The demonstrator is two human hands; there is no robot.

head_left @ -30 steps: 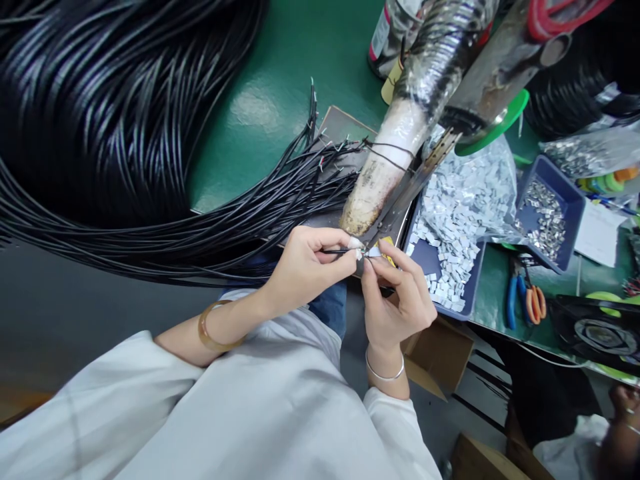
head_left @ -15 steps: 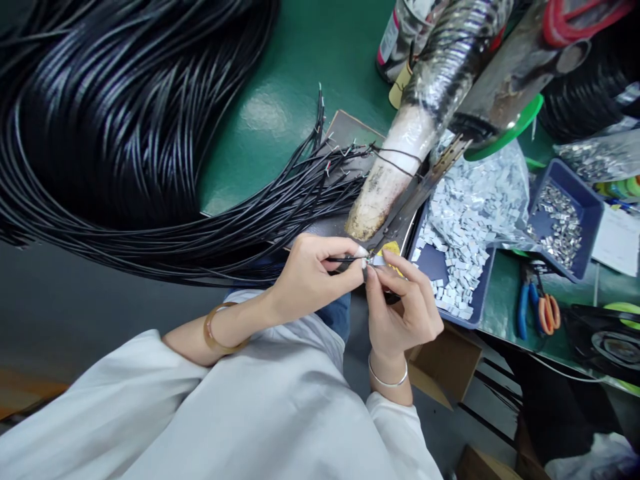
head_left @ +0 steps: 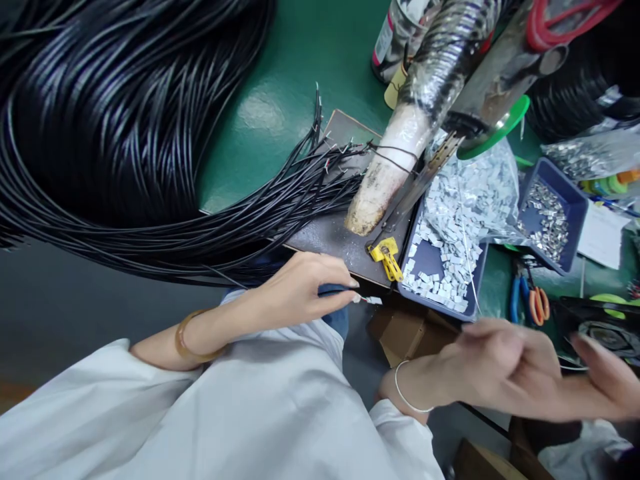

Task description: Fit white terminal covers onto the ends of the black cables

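Observation:
My left hand (head_left: 310,287) is closed in a pinch on a thin black cable, close to its end. From my fingertips stick short red and white wires with a small silvery-white piece (head_left: 373,301) on the end. My right hand (head_left: 530,373) is out to the right, smeared by motion, thumb and a finger apart; I make out nothing in it. A yellow clip-like holder (head_left: 387,259) lies at the corner of the dark board (head_left: 325,243). Many black cables (head_left: 280,213) run across that board, with stripped ends.
A blue tray (head_left: 473,313) holds many small silvery-white pieces and a plastic bag. Behind it stands a smaller blue tray (head_left: 583,223) with metal parts. A wrapped duct (head_left: 385,180) slants over the board. Pliers (head_left: 515,300) lie at right; a large black cable bundle (head_left: 100,113) at left.
My right hand has let go of the cable end and swung far right. My left hand has drawn the cable slightly down and left, away from the yellow holder, now fully visible.

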